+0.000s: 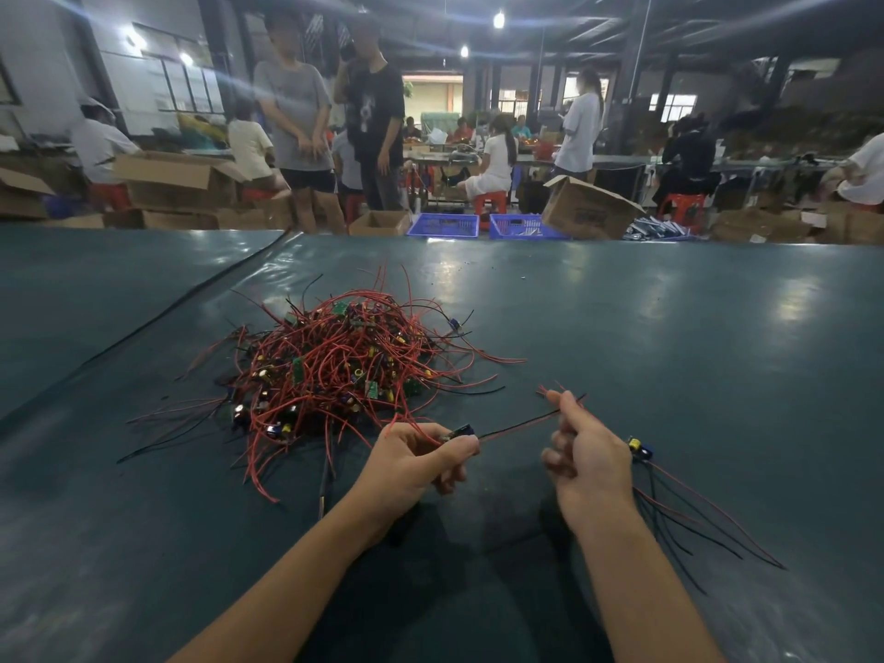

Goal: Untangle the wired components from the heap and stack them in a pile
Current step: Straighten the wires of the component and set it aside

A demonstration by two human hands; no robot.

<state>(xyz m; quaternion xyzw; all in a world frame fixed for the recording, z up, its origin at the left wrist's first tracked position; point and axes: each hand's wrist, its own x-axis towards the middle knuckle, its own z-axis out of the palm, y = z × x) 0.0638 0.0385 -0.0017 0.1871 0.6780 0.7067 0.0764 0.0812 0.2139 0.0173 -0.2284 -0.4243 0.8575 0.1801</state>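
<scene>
Pinching board (461, 430) in left hand (416, 454), gripping its wires (516, 425) in right hand (591, 452). Risking snagging heap (335, 370) at 11 o'clock, dragging more along, disturbing pile (640, 449) at 4 o'clock.

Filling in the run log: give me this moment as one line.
left hand grips one component | right hand pinches its wires | heap tangled beyond left hand | sorted pile right of right hand
</scene>
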